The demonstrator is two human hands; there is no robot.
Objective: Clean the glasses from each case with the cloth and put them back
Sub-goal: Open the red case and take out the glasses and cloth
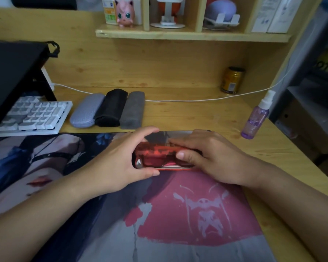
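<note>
Red case (159,156) lies on the desk mat (178,214), mid-worktop. Left hand (119,159) grips its left end, fingers curled round; right hand (206,157) grips the right end. Three further cases (108,110) lie side by side toward the rear edge.

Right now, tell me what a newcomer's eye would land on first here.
Centre stage, both hands, left hand and right hand, grip a glossy red translucent glasses case over the printed desk mat. Behind them, three cases lie side by side: lilac hard case, black soft case, grey felt case. A purple spray bottle stands at right.
</note>
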